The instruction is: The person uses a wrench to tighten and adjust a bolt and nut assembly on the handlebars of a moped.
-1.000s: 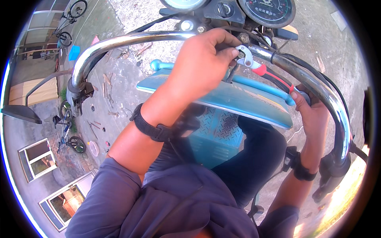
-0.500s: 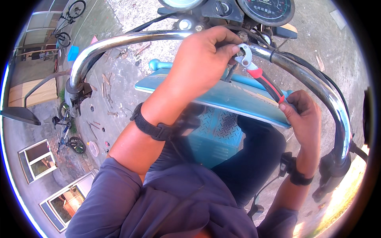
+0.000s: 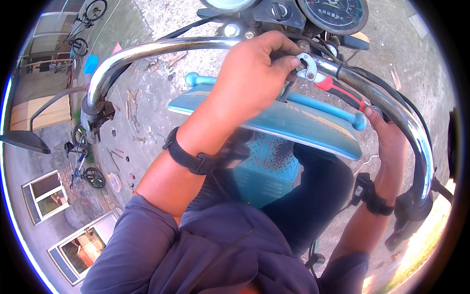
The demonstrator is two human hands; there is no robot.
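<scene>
A wrench [image 3: 338, 91] with a hooked silver jaw and a red-and-black handle lies slantwise across the right part of the chrome handlebar [image 3: 161, 46]. Its jaw [image 3: 307, 67] sits at a bolt of the handlebar clamp. My left hand [image 3: 254, 73] is closed in a pinch at the jaw, thumb and forefinger against its left side; the other fingers are partly hidden. My right hand [image 3: 387, 130] grips the end of the handle with the thumb on top, its fingers mostly hidden behind. Beneath the wrench runs a blue tube with a ball end [image 3: 359, 121].
Two round gauges [image 3: 333, 14] and a key switch [image 3: 279, 11] stand ahead of the bar. A blue panel [image 3: 298, 128] lies below my hands, over a blue treadplate floor [image 3: 267, 152]. A mirror [image 3: 24, 141] sticks out left. Black cables [image 3: 387, 88] follow the bar at right.
My right hand has moved right and slightly up with the wrench's handle, swinging it nearer the handlebar. The ball end of the blue tube now shows. My left hand stays at the jaw.
</scene>
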